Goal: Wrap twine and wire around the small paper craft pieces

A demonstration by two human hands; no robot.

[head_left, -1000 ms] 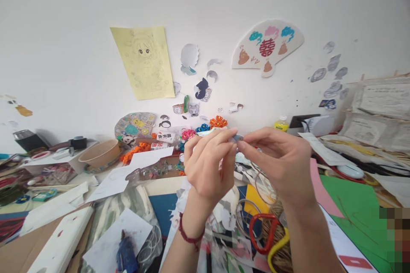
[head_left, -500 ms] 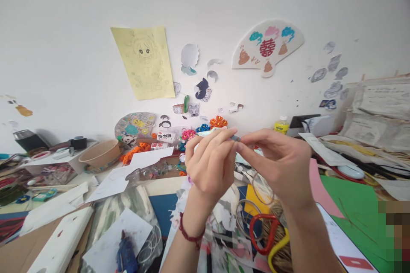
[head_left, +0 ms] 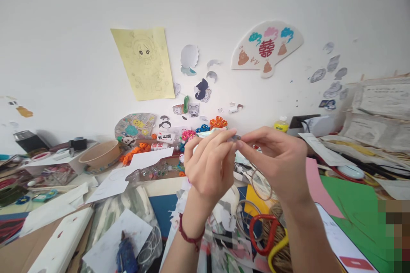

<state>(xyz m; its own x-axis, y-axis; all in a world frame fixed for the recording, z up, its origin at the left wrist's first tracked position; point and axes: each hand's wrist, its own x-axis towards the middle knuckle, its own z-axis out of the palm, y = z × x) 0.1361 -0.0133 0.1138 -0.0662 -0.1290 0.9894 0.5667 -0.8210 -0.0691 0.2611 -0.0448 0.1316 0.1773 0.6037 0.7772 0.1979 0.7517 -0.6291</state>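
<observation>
My left hand is raised over the crowded table, its back toward me and its fingers closed around a small greyish-blue piece. My right hand pinches the other end of that piece between thumb and forefinger. Most of the piece is hidden by the fingers, so its kind does not show. A thin brown ring-like loop shows just below the right hand; whether it hangs from the fingers I cannot tell. On my left wrist sits a dark red braided bracelet.
Below the hands are red-handled scissors, a ball of twine and a blue glue gun. Green card and a phone lie at right. A tan bowl stands left, crocheted orange flowers at the back.
Both hands stay at nearly the same spot on the small piece. My right hand has shifted slightly left, and the brown loop has moved a little with it.
</observation>
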